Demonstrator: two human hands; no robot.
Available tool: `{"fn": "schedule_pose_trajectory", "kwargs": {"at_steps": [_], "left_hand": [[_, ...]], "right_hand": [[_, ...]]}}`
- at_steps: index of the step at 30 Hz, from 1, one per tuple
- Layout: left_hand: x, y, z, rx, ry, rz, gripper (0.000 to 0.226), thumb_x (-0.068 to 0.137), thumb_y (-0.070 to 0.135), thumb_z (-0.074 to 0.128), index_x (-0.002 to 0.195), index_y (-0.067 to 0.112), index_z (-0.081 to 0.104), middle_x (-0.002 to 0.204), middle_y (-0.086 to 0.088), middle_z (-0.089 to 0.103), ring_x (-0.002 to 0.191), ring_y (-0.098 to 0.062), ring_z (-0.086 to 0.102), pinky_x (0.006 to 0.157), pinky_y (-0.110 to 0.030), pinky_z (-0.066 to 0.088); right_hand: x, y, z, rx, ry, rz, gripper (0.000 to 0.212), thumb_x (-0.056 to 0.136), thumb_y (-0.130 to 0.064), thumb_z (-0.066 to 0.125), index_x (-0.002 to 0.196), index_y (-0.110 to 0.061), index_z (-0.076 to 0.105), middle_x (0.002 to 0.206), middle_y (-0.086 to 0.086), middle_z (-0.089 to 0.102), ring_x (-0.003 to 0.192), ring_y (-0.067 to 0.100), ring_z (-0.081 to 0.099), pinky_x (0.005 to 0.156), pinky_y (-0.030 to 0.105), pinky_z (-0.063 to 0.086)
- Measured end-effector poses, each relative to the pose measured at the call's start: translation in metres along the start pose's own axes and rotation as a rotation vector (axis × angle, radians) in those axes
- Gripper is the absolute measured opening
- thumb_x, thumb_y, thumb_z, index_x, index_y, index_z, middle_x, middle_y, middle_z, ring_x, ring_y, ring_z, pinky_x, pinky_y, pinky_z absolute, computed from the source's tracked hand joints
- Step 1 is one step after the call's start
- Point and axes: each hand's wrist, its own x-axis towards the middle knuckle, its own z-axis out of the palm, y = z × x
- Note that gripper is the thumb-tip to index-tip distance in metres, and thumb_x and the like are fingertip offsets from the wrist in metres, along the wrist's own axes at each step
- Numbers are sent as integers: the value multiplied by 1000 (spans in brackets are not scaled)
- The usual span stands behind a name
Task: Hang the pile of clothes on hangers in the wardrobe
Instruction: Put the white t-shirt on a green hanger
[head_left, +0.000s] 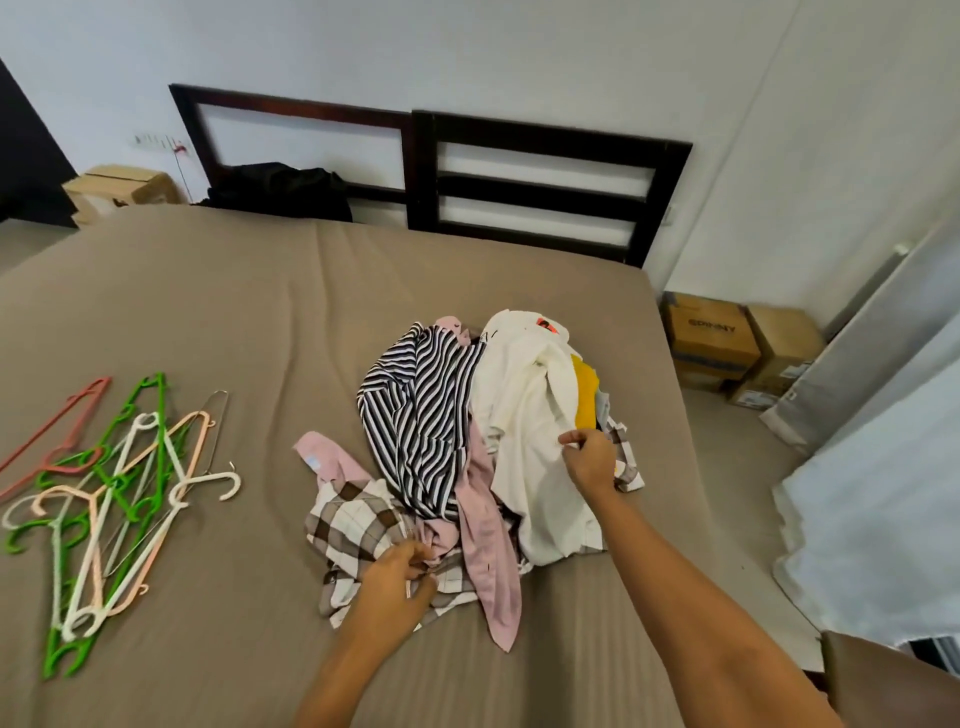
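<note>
Head view, looking down on a brown-sheeted bed (234, 312): heaped on the bed's right half, toward its near edge, a pile of clothes (483, 441), made up of a striped top (415, 415), white garment (530, 415), pink garment (488, 561), checked shirt (353, 519) and a glimpse of yellow cloth (586, 389). Curled into the checked shirt on the side closest to the bed's near edge, the left hand (395, 577), fingers closed on a bunch of fabric. Pinching a fold of the white garment between thumb and bent fingers, the right hand (589, 457), further up the bed. Scattered loose on the bed's left side, well apart from the heap, a tangle of hangers (104, 493) in green, white, peach and pink. At the bed's far end, a dark headboard (535, 182) with a black bundle (280, 189) against it; beside the bed's far right corner, cardboard boxes (727, 343) on the floor.
</note>
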Motion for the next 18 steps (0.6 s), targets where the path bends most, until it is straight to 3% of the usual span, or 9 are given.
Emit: {"fn": "schedule_pose_trajectory", "kwargs": {"at_steps": [2, 5, 7, 10, 12, 14, 18], "left_hand": [[2, -7, -2, -5, -9, -24, 22, 86, 10, 61, 98, 26, 53, 104, 8, 61, 85, -3, 57, 68, -2, 40], [4, -18, -4, -15, -20, -78, 20, 87, 12, 61, 101, 24, 57, 103, 10, 60, 86, -5, 59, 66, -3, 40], [6, -23, -3, -17, -15, -85, 19, 87, 11, 61, 104, 20, 59, 99, 13, 59, 84, -3, 58, 66, -2, 39], [9, -20, 4, -154, 3, -117, 14, 86, 9, 63, 95, 19, 60, 92, 11, 63, 80, -2, 60, 66, -7, 43], [16, -9, 12, -344, -7, -201, 5, 89, 13, 62, 89, 18, 62, 88, 5, 66, 82, -12, 63, 71, -16, 48], [26, 12, 18, -582, -59, -304, 10, 93, 20, 57, 92, 12, 65, 87, 0, 68, 86, -18, 65, 78, -25, 51], [40, 56, 28, -911, -191, -420, 23, 96, 31, 51, 107, 12, 58, 97, -3, 65, 86, -15, 63, 77, -31, 54]], "right_hand": [[1, -1, -10, 105, 61, -16, 25, 77, 12, 48, 87, 0, 67, 98, 22, 67, 74, 26, 55, 62, 24, 36], [8, -9, -51, 215, 218, -19, 28, 78, 15, 43, 92, 6, 66, 92, 25, 64, 71, 23, 50, 50, 13, 37], [10, -16, -86, 235, 390, -51, 26, 81, 13, 42, 94, 4, 63, 92, 20, 61, 79, 21, 50, 56, 12, 36], [-2, -26, -127, 444, 578, -54, 28, 85, 11, 44, 88, -15, 54, 89, 6, 55, 78, 12, 51, 64, 13, 41], [-28, -26, -131, 524, 379, -140, 42, 81, 18, 46, 80, -24, 52, 79, -2, 53, 69, 4, 50, 65, 18, 43], [-65, -25, -118, 455, -29, -238, 50, 78, 24, 47, 74, -26, 55, 72, -9, 52, 66, 5, 48, 62, 17, 42], [-139, -24, -86, 279, -871, -313, 29, 89, 8, 52, 75, -17, 51, 72, -16, 50, 68, 0, 44, 63, 14, 34]]}}
